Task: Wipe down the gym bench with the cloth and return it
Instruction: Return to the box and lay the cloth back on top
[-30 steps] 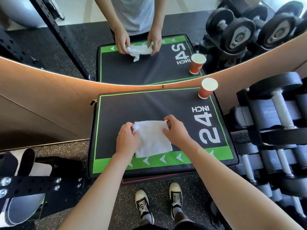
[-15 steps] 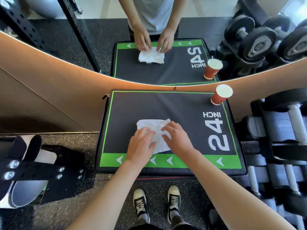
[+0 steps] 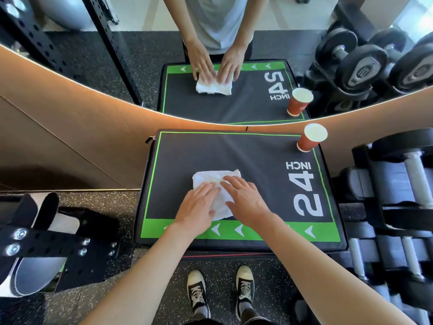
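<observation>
Your left hand (image 3: 196, 207) and right hand (image 3: 246, 202) lie flat over the near half of the white cloth (image 3: 216, 179), so you cannot see how that part is folded. Your forearms run out of the bottom edge. The dumbbell rack (image 3: 398, 195) is cut off at the right edge, and its markings are too blurred to read. The black bracket (image 3: 46, 242) at your left is cut by the frame.

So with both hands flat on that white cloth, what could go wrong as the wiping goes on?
A wide sweep toward the far right corner could knock the red paper cup, which stands right at the edge of the black and green padded bench. The folded white cloth could also bunch up under the left hand and right hand.
</observation>
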The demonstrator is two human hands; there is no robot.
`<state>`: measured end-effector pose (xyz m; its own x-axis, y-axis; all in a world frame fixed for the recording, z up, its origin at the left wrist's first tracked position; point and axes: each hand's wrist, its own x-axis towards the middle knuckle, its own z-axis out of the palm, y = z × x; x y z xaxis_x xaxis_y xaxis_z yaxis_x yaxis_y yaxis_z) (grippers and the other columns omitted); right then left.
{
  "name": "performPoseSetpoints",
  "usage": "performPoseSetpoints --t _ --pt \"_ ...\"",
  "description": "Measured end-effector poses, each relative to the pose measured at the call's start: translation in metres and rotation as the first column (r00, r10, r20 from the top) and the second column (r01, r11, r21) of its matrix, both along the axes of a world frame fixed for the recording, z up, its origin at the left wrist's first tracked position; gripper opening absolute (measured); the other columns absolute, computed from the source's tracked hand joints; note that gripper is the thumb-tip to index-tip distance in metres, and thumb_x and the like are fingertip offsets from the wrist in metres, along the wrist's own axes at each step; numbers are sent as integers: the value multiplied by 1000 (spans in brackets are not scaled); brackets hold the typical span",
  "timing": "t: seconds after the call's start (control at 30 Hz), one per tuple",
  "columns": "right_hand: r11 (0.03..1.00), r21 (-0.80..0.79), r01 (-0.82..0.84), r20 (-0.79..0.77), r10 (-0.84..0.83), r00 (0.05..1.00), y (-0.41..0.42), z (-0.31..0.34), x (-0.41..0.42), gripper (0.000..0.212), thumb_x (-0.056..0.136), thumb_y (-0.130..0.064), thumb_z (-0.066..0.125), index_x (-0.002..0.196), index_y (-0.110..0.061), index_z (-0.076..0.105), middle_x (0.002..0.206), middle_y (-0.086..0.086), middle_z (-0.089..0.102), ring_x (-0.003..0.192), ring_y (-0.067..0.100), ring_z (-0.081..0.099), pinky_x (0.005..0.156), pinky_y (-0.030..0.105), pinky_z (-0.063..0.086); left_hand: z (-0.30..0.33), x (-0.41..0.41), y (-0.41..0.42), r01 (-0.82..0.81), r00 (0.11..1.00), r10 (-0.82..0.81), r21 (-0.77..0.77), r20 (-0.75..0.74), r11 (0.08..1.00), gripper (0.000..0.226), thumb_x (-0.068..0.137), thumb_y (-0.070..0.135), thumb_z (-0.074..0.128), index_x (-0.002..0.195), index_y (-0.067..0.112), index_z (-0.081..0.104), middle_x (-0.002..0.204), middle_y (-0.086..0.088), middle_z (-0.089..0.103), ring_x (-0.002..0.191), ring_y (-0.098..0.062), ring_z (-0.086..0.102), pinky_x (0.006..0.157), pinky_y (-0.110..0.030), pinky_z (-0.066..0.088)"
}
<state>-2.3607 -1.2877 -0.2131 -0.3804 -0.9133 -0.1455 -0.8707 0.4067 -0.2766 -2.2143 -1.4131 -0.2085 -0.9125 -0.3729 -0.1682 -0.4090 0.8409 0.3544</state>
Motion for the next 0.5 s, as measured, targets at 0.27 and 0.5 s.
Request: performPoseSetpoints --t 0.27,0.5 --pt "992 119 41 95 -52 994 0 -14 -10 74 102 -44 43 166 -24 12 173 -12 3 159 9 0 126 46 17 -11 -1 -10 -35 975 44 -44 218 998 88 99 63 52 167 30 6 175 8 -7 161 -12 -5 125 -62 20" --pt "991 91 96 86 -104 991 -7 -2 -10 81 97 -46 58 163 -20 21 173 -7 5 158 13 6 121 43 25 -3 -4 -16 -37 978 36 2 208 999 92 95 58 64 166 30 13 175 5 -1 162 -15 -3 126 -60 18"
